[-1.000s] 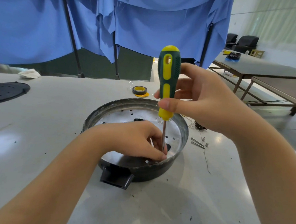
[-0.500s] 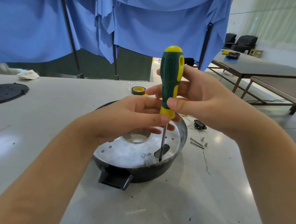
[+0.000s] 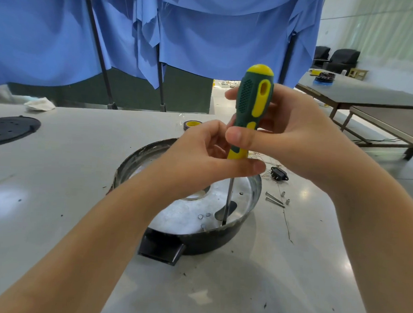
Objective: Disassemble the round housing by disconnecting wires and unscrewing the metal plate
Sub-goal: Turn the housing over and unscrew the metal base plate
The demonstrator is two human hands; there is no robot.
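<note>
The round black housing sits on the grey table, with a shiny metal plate inside it. A green and yellow screwdriver stands upright, its tip down at the plate's near right edge. My right hand grips the handle, thumb across its front. My left hand has come up to the base of the handle and pinches it just above the shaft. Much of the plate's left and middle is hidden behind my left hand and arm.
Loose screws and small spacers lie right of the housing, next to a black plug connector with thin wires. A tape roll lies behind, a black perforated disc at far left, a white rag at the back.
My left hand has lifted off the plate, where it steadied the shaft near the tip, and now holds the base of the handle. The screwdriver stays upright on the same spot.
</note>
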